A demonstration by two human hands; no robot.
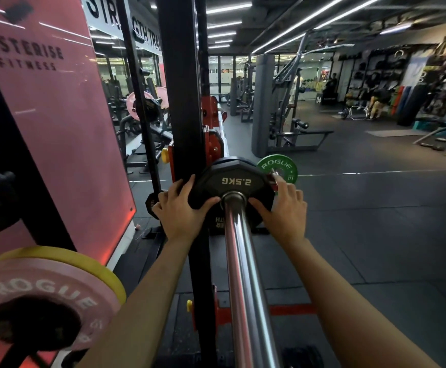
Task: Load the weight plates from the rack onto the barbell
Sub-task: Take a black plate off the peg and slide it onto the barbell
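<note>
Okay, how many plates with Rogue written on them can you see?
2: a green plate just beyond the right hand, and a pink plate at lower left, in front of a yellow plate whose lettering is hidden.

— What sort of place is this?
— A commercial gym. The pink panel (pixel 44 107) at the left of the frame reads "FITNESS", and a sign (pixel 126 25) at upper centre spells out part of "STRENGTH TRAINING".
— Anything else?
— A black rack upright (pixel 182 83) in the middle, a cable machine (pixel 283 107) at centre right, dark rubber flooring (pixel 375 221) across the right, ceiling light strips (pixel 227 9) on top, and Rogue plates (pixel 44 293) at lower left.
</note>
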